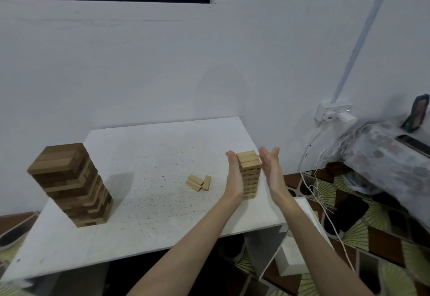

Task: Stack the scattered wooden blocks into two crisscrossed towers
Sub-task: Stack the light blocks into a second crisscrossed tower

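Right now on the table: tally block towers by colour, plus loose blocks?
Dark brown tower: 1
Light wood tower: 1
Loose light blocks: 3
Total: 5

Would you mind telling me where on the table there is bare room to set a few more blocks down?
The widest bare patch lies between the dark tower and the three loose blocks. The table is also free behind them toward the wall, and along its near edge. It is crowded around the light tower, flanked by the left hand and right hand.
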